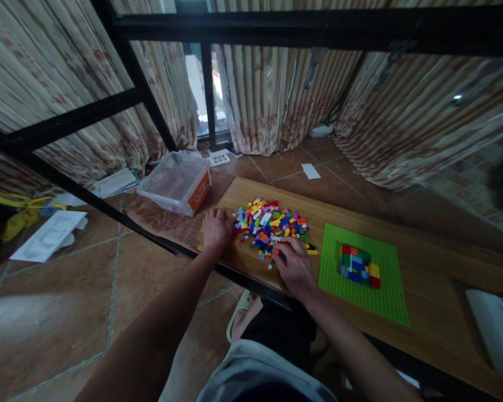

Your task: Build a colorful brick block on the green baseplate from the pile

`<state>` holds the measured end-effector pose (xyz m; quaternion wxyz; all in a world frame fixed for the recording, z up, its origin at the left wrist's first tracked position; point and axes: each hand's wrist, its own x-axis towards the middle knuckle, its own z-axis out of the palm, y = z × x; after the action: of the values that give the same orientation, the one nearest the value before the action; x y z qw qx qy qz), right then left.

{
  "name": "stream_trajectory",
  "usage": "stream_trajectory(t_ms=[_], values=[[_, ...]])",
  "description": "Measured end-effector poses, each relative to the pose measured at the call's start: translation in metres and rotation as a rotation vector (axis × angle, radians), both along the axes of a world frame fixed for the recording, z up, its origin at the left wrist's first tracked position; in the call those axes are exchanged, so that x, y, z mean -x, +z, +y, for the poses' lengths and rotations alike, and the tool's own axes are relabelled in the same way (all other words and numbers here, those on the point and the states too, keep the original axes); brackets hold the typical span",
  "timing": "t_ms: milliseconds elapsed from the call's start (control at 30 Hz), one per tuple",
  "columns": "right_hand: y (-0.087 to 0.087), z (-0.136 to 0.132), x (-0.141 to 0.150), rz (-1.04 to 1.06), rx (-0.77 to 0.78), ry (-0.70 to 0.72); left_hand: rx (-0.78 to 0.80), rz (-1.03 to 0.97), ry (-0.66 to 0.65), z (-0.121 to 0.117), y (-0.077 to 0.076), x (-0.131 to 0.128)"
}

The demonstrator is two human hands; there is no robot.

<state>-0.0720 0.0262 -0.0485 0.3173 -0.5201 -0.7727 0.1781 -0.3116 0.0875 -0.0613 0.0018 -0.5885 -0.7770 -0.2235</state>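
A pile of small toy bricks [263, 220] in many colours is heaped on the wooden tabletop. My right hand [297, 267] reaches into its near right side. Its thumb and fingers are bent and apart, with bricks at the fingertips; I see none clearly gripped. My left hand [217, 230] rests on the tabletop just left of the pile, palm down, with nothing visible in it. To the right of my right hand lies a green baseplate [385, 304]. On it stands a low built block of bricks [358, 268] in red, blue, green, yellow and white.
A clear plastic box [167, 178] with an orange label stands beyond my left hand. The wooden table [431, 312] has a dark edge, and a pale object [494, 324] lies at its right. Black metal bars [276, 30] cross the view before curtains [268, 100].
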Motion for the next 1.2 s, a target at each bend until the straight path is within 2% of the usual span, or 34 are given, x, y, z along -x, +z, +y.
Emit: stream_trajectory(t_ms=[100, 233, 333, 533, 700, 833, 1033, 1200], values=[[0.004, 0.001, -0.009, 0.208, 0.091, -0.036, -0.009, 0.003, -0.007, 0.000, -0.001, 0.001], [0.013, -0.005, -0.018, 0.586, 0.338, -0.061, -0.023, 0.002, -0.015, 0.001, -0.002, 0.002], [0.018, -0.011, -0.023, 0.754, 0.433, -0.046, -0.027, 0.007, -0.010, 0.001, -0.003, 0.002], [0.020, -0.015, -0.028, 0.835, 0.488, -0.051, -0.038, 0.030, -0.023, 0.002, -0.002, 0.003], [0.016, -0.015, -0.032, 0.918, 0.445, -0.061, -0.032, 0.038, -0.014, 0.003, -0.002, 0.003], [0.009, -0.013, -0.036, 0.878, 0.424, -0.145, -0.045, 0.033, -0.024, 0.002, -0.002, 0.003], [-0.002, -0.011, -0.034, 0.978, 0.477, -0.264, -0.015, 0.031, -0.017, 0.002, -0.001, 0.002], [-0.006, -0.010, -0.033, 1.019, 0.458, -0.344, -0.013, 0.028, -0.002, 0.002, -0.002, 0.002]])
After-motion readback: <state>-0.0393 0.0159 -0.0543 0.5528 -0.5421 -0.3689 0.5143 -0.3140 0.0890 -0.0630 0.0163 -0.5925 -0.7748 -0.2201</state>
